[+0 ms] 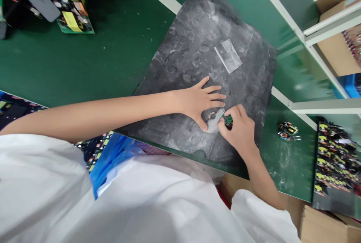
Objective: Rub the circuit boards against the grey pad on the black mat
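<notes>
My left hand (pixel 199 101) lies on the dark grey mat (pixel 180 62) with its fingers spread, holding nothing. Between its thumb and my right hand is a flat light-grey piece (pixel 213 124) with a small dark round spot. My right hand (pixel 239 128) is closed in a pinch around a small green circuit board (pixel 228 121), which rests against or just over the grey piece's right end. The fingers cover part of the board, so whether they also grip the grey piece is unclear. Farther back on the mat lies a clear plastic bag (pixel 229 56).
Circuit boards with grey plates (pixel 75 21) sit at the upper left of the green table (pixel 113 62). To the right are a small loose assembly (pixel 288 131) and a tray of several boards (pixel 335 156). White shelf posts (pixel 318 55) and a cardboard box (pixel 321 228) flank the right side.
</notes>
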Available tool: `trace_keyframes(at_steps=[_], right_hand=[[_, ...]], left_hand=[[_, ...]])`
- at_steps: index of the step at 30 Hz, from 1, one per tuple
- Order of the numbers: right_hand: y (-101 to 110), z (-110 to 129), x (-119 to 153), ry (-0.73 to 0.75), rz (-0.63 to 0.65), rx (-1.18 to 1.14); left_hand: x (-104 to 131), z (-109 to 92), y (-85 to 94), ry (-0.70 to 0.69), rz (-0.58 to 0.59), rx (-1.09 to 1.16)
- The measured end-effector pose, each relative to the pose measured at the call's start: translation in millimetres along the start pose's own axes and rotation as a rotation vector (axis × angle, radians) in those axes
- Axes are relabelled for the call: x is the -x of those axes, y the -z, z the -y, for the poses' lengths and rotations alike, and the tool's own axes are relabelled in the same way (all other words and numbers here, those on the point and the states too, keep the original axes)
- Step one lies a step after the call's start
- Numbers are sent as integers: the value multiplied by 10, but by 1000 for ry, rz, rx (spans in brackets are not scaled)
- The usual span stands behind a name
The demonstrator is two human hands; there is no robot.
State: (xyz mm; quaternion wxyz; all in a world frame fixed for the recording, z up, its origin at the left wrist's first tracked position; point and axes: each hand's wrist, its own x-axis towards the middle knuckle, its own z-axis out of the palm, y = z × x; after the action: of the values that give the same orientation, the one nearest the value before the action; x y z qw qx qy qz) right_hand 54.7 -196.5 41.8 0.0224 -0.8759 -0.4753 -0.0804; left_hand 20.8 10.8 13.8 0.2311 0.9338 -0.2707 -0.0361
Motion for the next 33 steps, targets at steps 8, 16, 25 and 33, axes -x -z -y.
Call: trace_keyframes(at_steps=[8,16,25,33], right_hand=[[-9,33,-26,36,22,-19],[5,77,4,103,74,-20],[9,114,21,138,93,-13],[-1,112,44,115,81,8]], left_hand=[[0,7,-6,6,6,7],[-4,3,-1,3,16,-8],[-2,11,-24,-10,-21,5],[-1,2,-14,0,12,-18]])
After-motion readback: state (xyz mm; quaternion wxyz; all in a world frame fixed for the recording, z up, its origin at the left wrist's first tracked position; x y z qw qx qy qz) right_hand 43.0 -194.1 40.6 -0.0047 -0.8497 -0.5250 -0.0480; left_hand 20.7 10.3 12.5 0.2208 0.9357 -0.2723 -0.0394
